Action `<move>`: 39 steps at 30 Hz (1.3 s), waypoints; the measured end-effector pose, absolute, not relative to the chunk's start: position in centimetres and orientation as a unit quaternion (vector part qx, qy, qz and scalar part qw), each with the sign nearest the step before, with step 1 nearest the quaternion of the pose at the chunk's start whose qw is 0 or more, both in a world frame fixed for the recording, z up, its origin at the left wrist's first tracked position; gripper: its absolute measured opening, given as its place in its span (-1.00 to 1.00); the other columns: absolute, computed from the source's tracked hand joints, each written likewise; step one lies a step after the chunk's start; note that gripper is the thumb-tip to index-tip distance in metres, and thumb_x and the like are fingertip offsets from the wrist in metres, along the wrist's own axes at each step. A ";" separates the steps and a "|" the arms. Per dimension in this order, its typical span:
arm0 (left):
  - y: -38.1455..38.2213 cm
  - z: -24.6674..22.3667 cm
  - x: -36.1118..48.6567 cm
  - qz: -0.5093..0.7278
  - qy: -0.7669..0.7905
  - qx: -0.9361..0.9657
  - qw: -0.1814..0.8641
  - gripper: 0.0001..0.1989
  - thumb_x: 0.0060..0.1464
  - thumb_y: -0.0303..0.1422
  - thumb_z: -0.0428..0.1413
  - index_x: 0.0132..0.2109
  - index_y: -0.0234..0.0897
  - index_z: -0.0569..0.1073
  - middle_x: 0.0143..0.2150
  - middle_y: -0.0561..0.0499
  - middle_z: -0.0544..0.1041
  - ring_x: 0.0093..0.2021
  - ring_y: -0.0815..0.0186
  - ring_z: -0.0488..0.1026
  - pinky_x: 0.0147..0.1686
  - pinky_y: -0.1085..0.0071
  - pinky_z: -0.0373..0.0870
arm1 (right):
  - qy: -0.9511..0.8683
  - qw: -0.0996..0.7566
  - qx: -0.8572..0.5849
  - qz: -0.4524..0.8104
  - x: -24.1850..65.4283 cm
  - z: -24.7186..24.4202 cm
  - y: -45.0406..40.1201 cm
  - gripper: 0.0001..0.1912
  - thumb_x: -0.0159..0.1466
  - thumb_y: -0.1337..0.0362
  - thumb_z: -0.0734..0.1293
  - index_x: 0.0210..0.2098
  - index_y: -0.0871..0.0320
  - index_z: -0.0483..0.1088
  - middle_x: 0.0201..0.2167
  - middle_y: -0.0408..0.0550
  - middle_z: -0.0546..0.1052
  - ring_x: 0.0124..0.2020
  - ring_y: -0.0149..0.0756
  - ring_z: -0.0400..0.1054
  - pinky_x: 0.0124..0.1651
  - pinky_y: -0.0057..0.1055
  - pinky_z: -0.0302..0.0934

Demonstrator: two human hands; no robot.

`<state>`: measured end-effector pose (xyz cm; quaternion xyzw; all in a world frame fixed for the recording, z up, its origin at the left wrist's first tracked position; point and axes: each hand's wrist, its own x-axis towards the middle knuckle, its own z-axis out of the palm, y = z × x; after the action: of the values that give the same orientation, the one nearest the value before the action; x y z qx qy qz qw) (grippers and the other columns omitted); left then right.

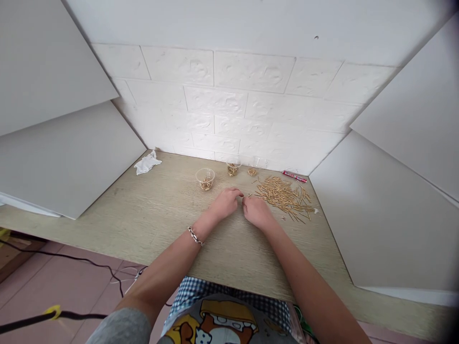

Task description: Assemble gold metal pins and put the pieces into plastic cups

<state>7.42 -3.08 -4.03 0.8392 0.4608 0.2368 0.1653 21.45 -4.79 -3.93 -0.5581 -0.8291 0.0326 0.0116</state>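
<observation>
Although left hand (225, 204) sits beside right hand (256, 212), I cannot tell either grip | golden rods (281, 192) heaped — slim, straight | grained tabletop (147, 205)

Soft light brightens the wall (231, 102) while the frame's right corners darken.

Rod pile (278, 192) right of cups (205, 174)

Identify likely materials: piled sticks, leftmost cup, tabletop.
Piled sticks: probably metal, perhaps brass; golden, slight sheen. 
Leftmost cup: likely clear, glossy plastic; contents show through, though glass isn't ruled out. 
Tabletop: wood or wood-look laminate, fairly matte, with streaky grain.
</observation>
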 end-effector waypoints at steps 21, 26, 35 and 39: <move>-3.2 -3.4 7.7 0.295 0.455 0.811 0.218 -0.69 0.04 -0.44 -0.05 -0.04 -0.25 0.36 -0.28 0.01 0.49 -0.36 0.39 0.39 -0.25 0.46 0.30 | -0.740 0.309 -0.593 0.068 24.0 0.6 1.1 -0.72 0.21 0.29 0.05 -0.14 0.20 0.24 -0.14 0.05 0.34 -0.18 -0.27 0.25 -0.16 -0.41 0.09; -2.9 -3.5 7.5 0.296 0.450 0.818 0.204 -0.77 0.05 -0.41 -0.04 -0.18 -0.27 0.45 -0.27 -0.01 0.49 -0.37 0.40 0.39 -0.27 0.47 0.31 | -0.768 0.115 -0.625 0.081 24.1 1.6 6.2 -0.64 0.15 0.25 0.12 -0.10 0.23 0.28 -0.05 0.11 0.32 -0.13 -0.22 0.26 -0.15 -0.43 0.10; -3.0 -3.6 7.7 0.289 0.443 0.824 0.202 -0.77 0.04 -0.43 -0.03 -0.17 -0.26 0.45 -0.28 0.00 0.49 -0.39 0.41 0.38 -0.27 0.46 0.31 | -0.741 -0.063 -0.650 0.155 22.3 2.2 8.3 -0.61 0.06 0.20 0.21 -0.20 0.33 0.42 -0.31 0.16 0.49 -0.32 -0.17 0.36 -0.34 -0.43 0.16; -3.1 -3.4 7.7 0.286 0.445 0.825 0.201 -0.77 0.04 -0.42 -0.04 -0.17 -0.27 0.45 -0.28 0.00 0.49 -0.39 0.41 0.38 -0.29 0.46 0.31 | -0.725 -0.069 -0.662 0.177 22.3 3.0 8.1 -0.60 0.04 0.20 0.23 -0.20 0.30 0.41 -0.32 0.11 0.48 -0.37 -0.22 0.36 -0.41 -0.46 0.14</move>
<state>7.74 -3.12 -3.42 0.8246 0.4450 0.2857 0.2007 22.29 8.15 2.96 -0.6615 -0.7254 0.1774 -0.0687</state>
